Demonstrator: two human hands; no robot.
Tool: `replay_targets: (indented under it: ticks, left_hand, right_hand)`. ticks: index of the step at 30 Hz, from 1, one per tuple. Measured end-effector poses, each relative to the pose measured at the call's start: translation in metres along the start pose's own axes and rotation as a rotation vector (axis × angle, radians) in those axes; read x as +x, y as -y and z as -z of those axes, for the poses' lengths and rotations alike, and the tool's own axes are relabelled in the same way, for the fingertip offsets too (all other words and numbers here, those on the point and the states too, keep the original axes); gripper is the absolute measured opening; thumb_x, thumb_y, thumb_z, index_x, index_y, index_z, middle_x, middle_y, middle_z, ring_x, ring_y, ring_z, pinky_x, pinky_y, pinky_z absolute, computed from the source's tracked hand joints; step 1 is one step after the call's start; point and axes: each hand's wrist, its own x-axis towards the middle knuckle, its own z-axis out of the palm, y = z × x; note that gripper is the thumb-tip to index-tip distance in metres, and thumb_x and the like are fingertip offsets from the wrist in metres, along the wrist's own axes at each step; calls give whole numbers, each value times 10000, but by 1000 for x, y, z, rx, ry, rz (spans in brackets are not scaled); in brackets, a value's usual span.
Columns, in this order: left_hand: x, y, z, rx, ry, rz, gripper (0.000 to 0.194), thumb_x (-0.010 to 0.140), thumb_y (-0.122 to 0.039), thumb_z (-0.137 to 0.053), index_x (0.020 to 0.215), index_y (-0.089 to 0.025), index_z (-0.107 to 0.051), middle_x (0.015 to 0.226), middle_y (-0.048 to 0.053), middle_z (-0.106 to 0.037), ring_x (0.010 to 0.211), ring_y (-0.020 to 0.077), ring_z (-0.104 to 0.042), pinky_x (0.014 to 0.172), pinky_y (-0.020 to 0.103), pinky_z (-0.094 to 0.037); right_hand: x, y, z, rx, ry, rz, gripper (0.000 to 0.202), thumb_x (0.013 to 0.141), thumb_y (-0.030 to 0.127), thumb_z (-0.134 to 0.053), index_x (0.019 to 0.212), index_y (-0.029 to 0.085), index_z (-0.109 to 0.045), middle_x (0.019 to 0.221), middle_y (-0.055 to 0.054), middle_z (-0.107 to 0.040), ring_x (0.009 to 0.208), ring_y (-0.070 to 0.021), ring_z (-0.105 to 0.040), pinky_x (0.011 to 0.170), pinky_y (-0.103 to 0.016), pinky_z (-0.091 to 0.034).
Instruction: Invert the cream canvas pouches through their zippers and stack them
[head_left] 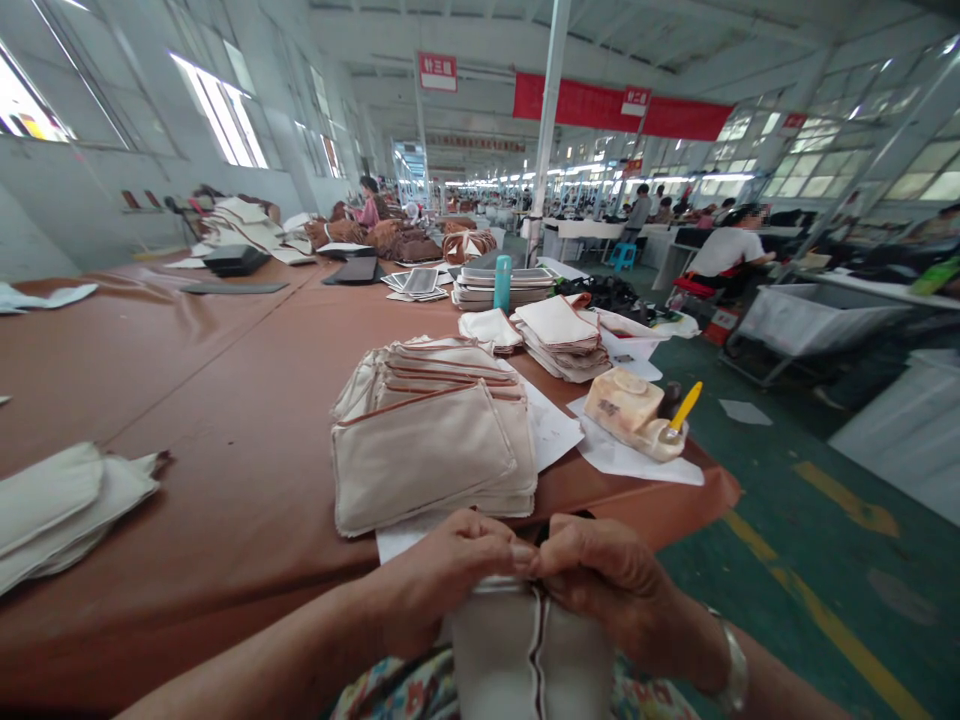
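Note:
Both my hands meet at the table's front edge, at the top of a cream fabric piece [499,655] with a dark seam down its middle. My left hand [457,565] pinches its upper edge from the left. Close beside it, my right hand [615,580] has its fingers closed on the same edge. The fabric hangs down over my lap. Just beyond my hands lies a stack of cream fabric pieces with brown edging [427,450], resting partly on white paper.
The brown-covered table [247,430] holds more cream pieces [67,500] at left, a second stack [562,335], a teal bottle [502,282], and a cream container [626,400] beside a yellow-handled brush [684,408]. A person [727,245] sits at right.

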Motion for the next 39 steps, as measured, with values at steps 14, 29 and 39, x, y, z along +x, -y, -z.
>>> replay_targets:
  ticks: [14,29,39]
  left_hand:
    - [-14,-19,-14,466,20,-317,75,695,-70,-596,714,-126,-642,639,-44,-551,573,72,-439,559,178,-360]
    - [-9,-8,-17,842,-160,-461,68,742,-97,-564,713,-117,-623,650,-31,-548,588,79,-430,510,171,-336]
    - [-26,-14,-5,944,-236,-494,264,711,-130,-721,944,-161,-601,779,-34,-603,661,96,-501,569,171,-415]
  right_hand:
    - [-15,15,1,52,-143,-243,329,1038,373,-366,850,187,-561,714,17,-467,634,-131,-418,581,-252,-330]
    - [4,13,13,23,173,-183,301,974,399,-507,840,143,-590,781,-12,-514,715,-141,-466,644,-250,-372]
    - [2,8,9,337,65,-416,362,862,451,-690,751,114,-618,660,17,-511,589,-87,-369,521,-204,-271]
